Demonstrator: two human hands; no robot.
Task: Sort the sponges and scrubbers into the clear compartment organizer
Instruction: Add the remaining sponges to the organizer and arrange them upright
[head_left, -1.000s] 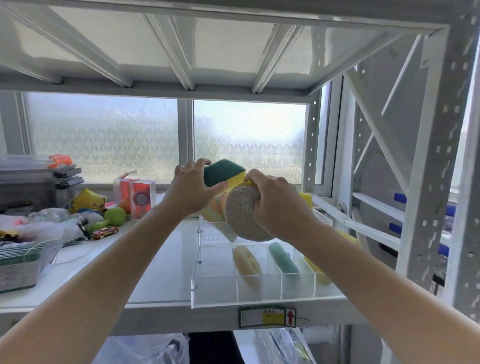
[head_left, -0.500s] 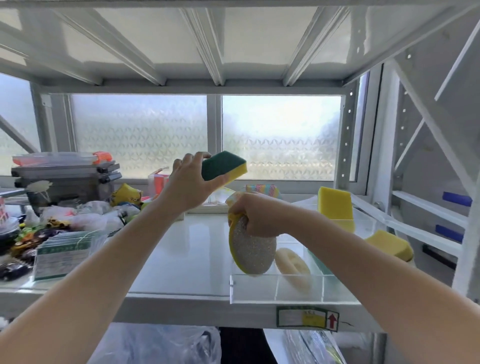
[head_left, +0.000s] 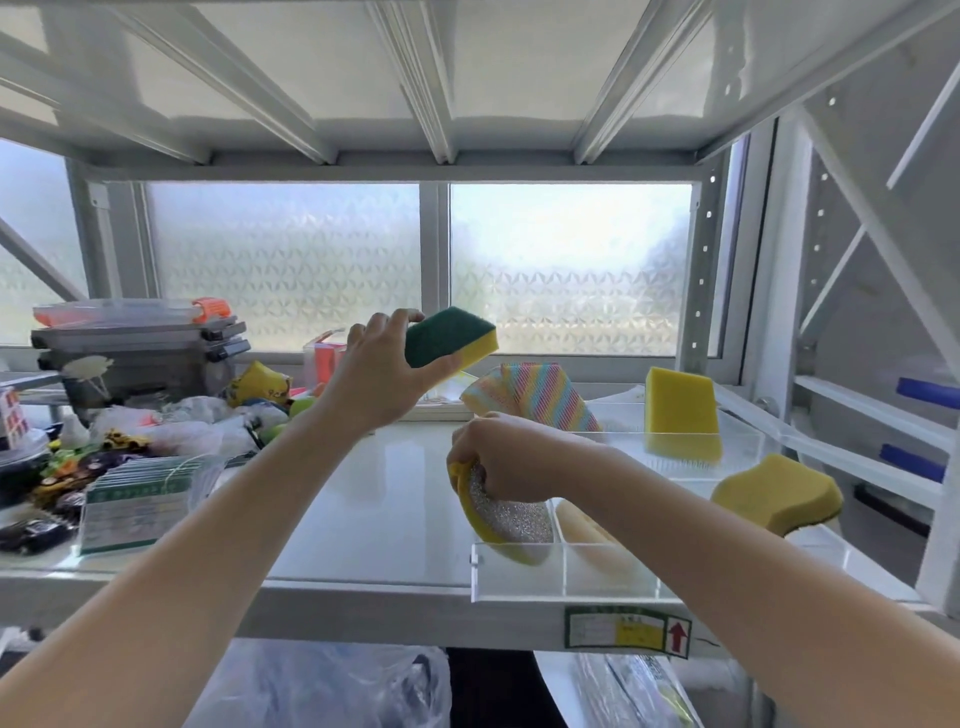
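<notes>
Head view is showing the right hand (head_left: 511, 457) lowering the scrubber (head_left: 506, 512), a round pad with a silver mesh face and yellow backing, into the near-left compartment of the organizer (head_left: 613, 587). A second ago that pad was being held up level with the other hand, clear of the box; half a second ago it was dropping toward the rim; now its lower edge is sitting inside the clear walls, with the fingers closed over its top. Just beside it, in the next compartment, a pale oval sponge (head_left: 584, 525) is lying, so the scrubber is going into a slot of its own. Meanwhile the left hand (head_left: 384, 371) is keeping its pinch on the green-and-yellow sponge (head_left: 451, 343), raised above the shelf (head_left: 363, 499) and well apart from the organizer. A striped sponge (head_left: 530, 397) and a yellow block (head_left: 680, 415) are standing in the rear slots, and a curved yellow sponge (head_left: 776, 493) is leaning at the right. Judging from this, the scrubber is nearly placed and only needs letting go; the green-and-yellow sponge looks likely to come next.
</notes>
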